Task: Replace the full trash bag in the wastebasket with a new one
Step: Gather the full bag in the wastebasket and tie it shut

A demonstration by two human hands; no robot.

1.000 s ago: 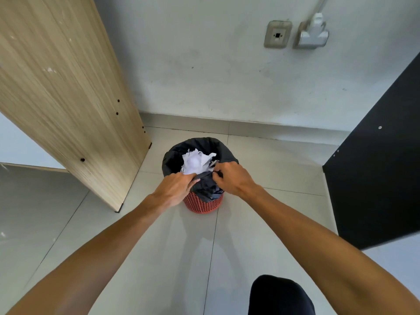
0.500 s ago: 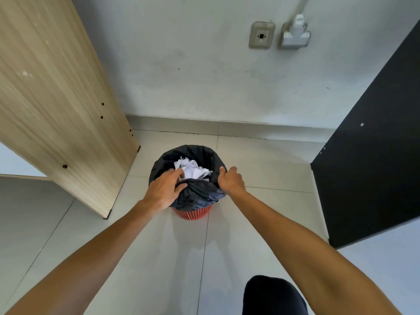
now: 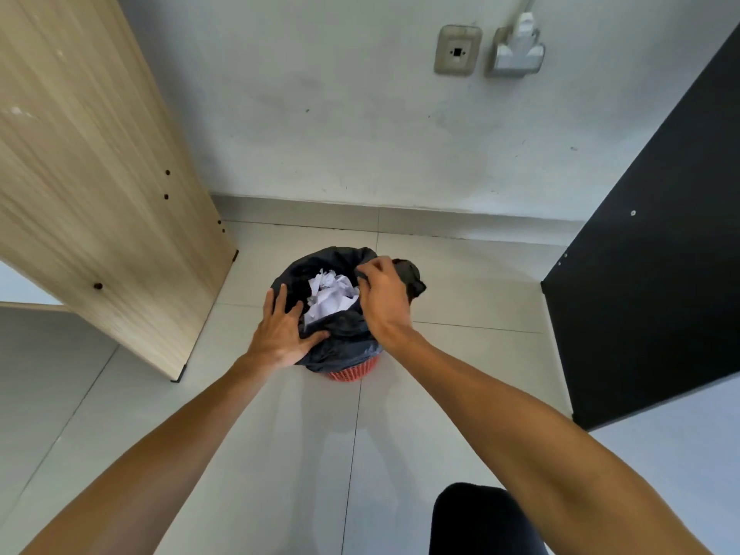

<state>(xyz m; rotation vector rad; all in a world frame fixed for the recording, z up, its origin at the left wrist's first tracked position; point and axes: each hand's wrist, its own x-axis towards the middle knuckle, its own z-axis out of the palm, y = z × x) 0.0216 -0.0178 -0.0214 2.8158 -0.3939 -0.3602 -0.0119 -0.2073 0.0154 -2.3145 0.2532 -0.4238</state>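
Observation:
A small red mesh wastebasket (image 3: 352, 372) stands on the tiled floor, lined with a black trash bag (image 3: 344, 342) that hangs over its rim. Crumpled white paper (image 3: 330, 294) fills the bag's mouth. My left hand (image 3: 282, 330) lies with straight, spread fingers on the bag's near-left edge. My right hand (image 3: 382, 294) pinches the bag's rim at the far right, and a fold of black plastic (image 3: 412, 276) bunches out behind its knuckles.
A light wooden panel (image 3: 100, 186) leans close on the left of the basket. A black panel (image 3: 656, 274) stands to the right. The white wall (image 3: 360, 126) with two sockets is behind. My dark-clad knee (image 3: 480, 518) shows at the bottom.
My right hand has moved from the bag's near-right edge to its far-right rim and pulled plastic up. My left hand's fingers have straightened on the near-left edge.

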